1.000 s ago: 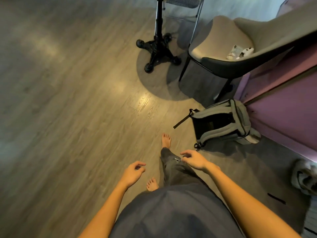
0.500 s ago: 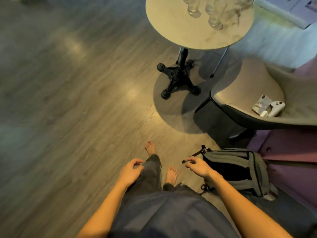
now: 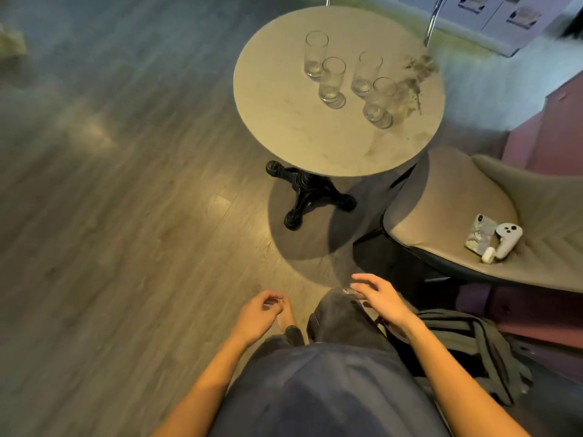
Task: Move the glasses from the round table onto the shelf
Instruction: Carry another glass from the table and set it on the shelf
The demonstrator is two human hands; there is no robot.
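Several tall clear glasses (image 3: 331,82) stand upright on the round beige table (image 3: 284,121), grouped on its far right half. The table rests on a black cast-iron foot (image 3: 304,197). My left hand (image 3: 260,316) hangs low in front of my body, fingers loosely curled, holding nothing. My right hand (image 3: 381,298) is a little higher and further forward, fingers spread, empty. Both hands are well short of the table. No shelf is in view.
A beige chair (image 3: 441,222) stands right of the table with a phone (image 3: 481,230) and a white controller (image 3: 506,239) on its seat. A dark backpack (image 3: 479,351) lies on the floor by my right arm. Purple furniture (image 3: 552,310) runs along the right. Wooden floor spreads left.
The view has swung up and forward: the table top with its glasses came fully into view and nearer. My right hand has lifted and opened its fingers; the backpack slid behind my right arm.
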